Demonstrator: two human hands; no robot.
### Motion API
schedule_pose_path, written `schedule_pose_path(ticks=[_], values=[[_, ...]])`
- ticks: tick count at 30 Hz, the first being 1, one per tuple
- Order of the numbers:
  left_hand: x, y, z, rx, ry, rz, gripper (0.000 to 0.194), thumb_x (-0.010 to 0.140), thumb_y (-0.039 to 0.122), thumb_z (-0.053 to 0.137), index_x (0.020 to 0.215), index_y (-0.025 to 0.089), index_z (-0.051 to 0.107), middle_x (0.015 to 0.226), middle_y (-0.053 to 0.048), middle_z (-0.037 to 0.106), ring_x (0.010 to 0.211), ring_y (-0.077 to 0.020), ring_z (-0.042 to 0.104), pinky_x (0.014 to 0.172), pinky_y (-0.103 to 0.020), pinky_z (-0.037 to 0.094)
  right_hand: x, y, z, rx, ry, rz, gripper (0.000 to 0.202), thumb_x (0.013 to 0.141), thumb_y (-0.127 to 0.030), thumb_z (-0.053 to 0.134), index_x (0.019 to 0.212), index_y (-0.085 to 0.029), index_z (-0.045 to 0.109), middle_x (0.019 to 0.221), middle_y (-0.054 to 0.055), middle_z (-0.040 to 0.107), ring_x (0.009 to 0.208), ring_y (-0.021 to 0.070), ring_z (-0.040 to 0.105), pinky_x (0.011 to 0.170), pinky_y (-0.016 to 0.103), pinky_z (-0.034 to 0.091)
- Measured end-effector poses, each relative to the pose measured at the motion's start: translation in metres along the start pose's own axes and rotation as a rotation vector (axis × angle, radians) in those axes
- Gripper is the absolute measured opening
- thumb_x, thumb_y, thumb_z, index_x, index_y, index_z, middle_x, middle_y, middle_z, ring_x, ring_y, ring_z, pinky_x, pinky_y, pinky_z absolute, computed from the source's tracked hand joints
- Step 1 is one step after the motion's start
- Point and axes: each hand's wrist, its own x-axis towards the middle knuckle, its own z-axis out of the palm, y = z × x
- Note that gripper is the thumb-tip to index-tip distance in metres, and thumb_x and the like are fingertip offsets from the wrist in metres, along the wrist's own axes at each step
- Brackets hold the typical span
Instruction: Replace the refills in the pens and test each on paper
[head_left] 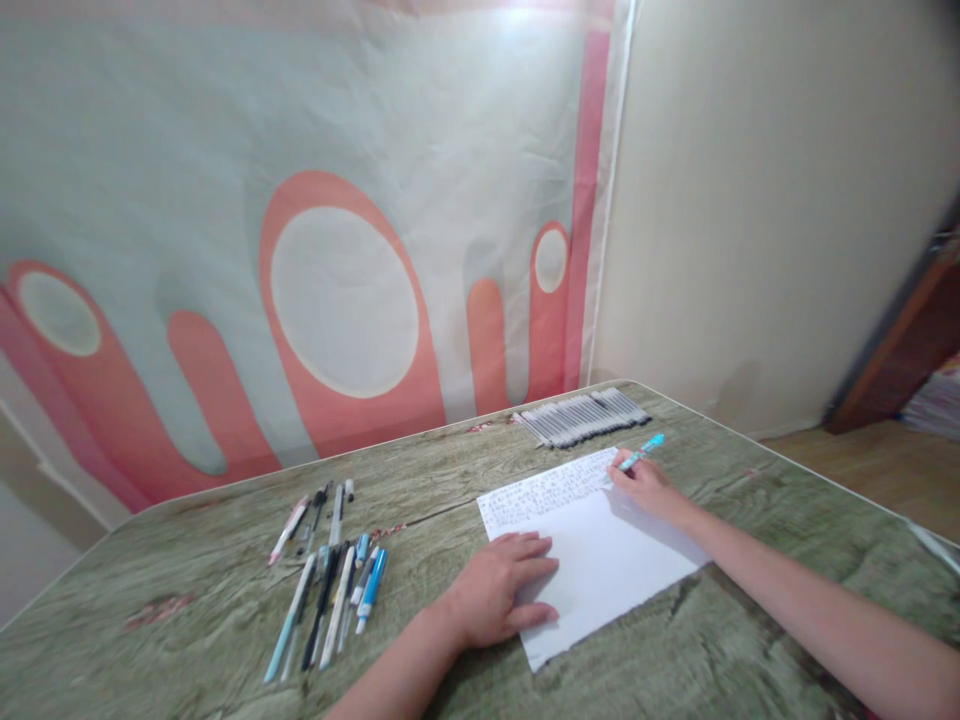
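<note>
A white sheet of paper [600, 580] lies at an angle on the table, with several lines of dark handwriting across its upper part. My right hand [646, 486] grips a light blue pen [646, 450], its lower end at the right side of the written lines. The pen's tip is too small to make out. My left hand [506, 588] rests flat on the left part of the sheet, fingers spread and pointing right, with nothing in it.
Left of the paper lie several loose pens, among them a blue pen [373, 588] and a pale blue pen [291, 618]. A row of pen refills [581, 418] lies near the far edge of the wood-patterned table [202, 590]. Behind it hangs a printed sheet [420, 120].
</note>
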Motion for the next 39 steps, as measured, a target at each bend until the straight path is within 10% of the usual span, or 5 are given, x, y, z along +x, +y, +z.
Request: schedule_pose_path(ticks=[39], values=[[0.0004, -0.0015, 0.0016, -0.009, 0.006, 0.006, 0.051, 0.079, 0.049, 0.049, 0.123, 0.022, 0.047, 0.132, -0.009, 0.044, 0.123, -0.0238, 0.036, 0.103, -0.039, 0.026, -0.0010, -0.0039, -0.0005, -0.020, -0.002, -0.032, 0.015, 0.075, -0.027, 0.044, 0.061, -0.022, 0.045, 0.054, -0.002, 0.047, 0.053, 0.0145, 0.044, 0.053, 0.027, 0.033]])
